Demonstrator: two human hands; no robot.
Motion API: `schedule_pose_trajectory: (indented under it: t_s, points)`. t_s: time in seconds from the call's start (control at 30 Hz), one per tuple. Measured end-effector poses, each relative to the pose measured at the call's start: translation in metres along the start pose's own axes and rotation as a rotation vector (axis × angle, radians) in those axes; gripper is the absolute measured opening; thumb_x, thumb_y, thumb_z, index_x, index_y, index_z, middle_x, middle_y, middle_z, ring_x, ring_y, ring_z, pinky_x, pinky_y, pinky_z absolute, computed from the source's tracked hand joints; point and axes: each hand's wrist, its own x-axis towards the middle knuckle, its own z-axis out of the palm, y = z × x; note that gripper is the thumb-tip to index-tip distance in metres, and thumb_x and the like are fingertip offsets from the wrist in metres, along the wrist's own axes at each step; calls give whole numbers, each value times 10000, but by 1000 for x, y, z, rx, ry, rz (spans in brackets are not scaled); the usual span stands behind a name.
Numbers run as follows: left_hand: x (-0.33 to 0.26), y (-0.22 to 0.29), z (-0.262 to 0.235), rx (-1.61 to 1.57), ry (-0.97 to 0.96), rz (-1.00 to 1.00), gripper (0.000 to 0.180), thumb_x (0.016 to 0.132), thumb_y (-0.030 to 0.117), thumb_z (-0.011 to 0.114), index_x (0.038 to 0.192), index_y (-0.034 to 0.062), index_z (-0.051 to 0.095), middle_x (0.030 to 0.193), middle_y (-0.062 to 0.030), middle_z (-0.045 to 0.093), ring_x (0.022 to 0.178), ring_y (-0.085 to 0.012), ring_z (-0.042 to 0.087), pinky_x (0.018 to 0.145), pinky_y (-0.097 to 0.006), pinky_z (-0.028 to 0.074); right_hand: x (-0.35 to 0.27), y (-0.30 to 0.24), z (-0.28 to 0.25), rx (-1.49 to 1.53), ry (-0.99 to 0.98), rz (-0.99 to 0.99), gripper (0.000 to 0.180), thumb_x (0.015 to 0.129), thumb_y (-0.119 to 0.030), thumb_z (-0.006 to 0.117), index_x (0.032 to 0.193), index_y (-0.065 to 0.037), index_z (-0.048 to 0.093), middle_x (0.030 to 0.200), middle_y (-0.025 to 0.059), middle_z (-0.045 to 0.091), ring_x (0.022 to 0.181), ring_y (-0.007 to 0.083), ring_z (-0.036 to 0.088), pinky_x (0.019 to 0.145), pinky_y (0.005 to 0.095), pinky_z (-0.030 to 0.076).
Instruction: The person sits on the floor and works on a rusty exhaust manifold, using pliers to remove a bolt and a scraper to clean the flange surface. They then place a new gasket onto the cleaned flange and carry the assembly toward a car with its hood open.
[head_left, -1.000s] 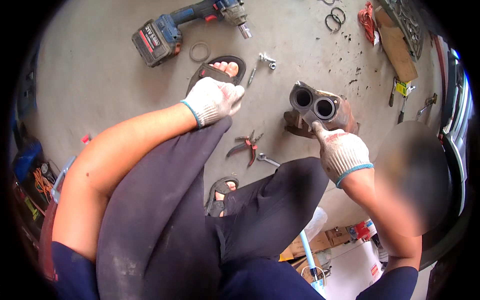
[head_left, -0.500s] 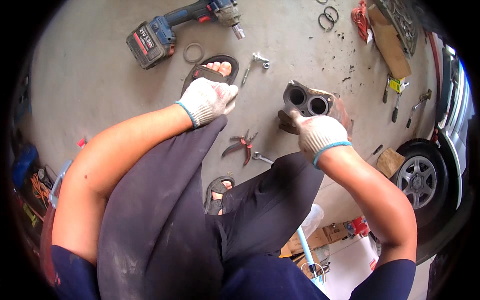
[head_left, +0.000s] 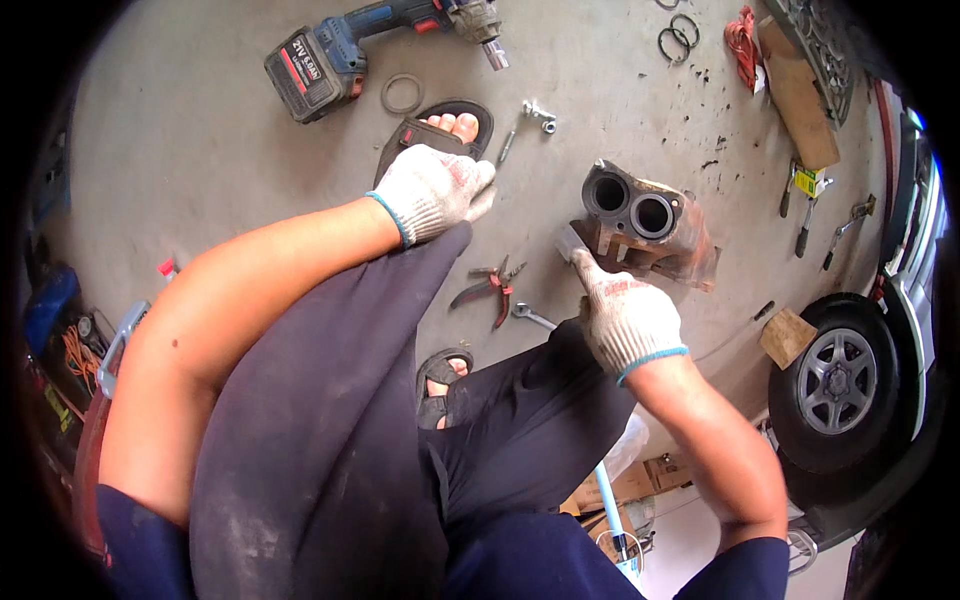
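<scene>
- Your left hand [head_left: 436, 193], in a white knitted glove, rests at your dark-trousered left knee [head_left: 425, 275], probably for balance; the fingers curl loosely, and I cannot tell whether that grip holds anything.
- Your right hand [head_left: 632, 315], gloved alike, points a finger at the near left edge of the rust-brown metal casting with two round ports [head_left: 672, 243]; the blurred grey fingertip hides whether this grip pinches something.
- The casting sits on the grey floor [head_left: 560, 60], ports upward, which likely keeps that face easy to reach.
- Around you, leftmost, the blue-and-black cordless impact wrench [head_left: 335, 55] lies well apart.
- Red-and-black pliers [head_left: 492, 287] and a silver metal spanner [head_left: 533, 316] lie between your hands, cluttering that gap.
- Far right, a black-tyred, silver spoked wheel [head_left: 838, 382] limits room beyond your arm.
</scene>
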Motion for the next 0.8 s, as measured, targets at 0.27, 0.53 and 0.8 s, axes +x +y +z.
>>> schedule_pose_trajectory:
  t_s: [0.27,0.53,0.8]
  points:
    - [18,27,4,-264,-66,13,411,955,431,573,784,61,631,740,-231,653,803,-419,670,762,-551,497,-48,22,14,356,179,-6,568,916,-258,621,1466,-136,548,1027,236,721,967,402,717,864,488,577]
    - [96,80,29,-1046,-928,-400,639,988,632,571,998,15,737,727,-134,697,623,-234,701,509,-378,543,-73,5,28,582,123,35,531,939,-257,607,1452,-129,559,1096,256,723,1015,413,707,931,491,552]
    - [55,19,81,-471,-643,-141,359,882,215,593,1171,55,732,1013,-227,747,974,-339,734,887,-442,551,-69,3,40,643,176,87,578,938,-238,605,1487,-90,501,1156,257,700,1046,395,702,917,485,554]
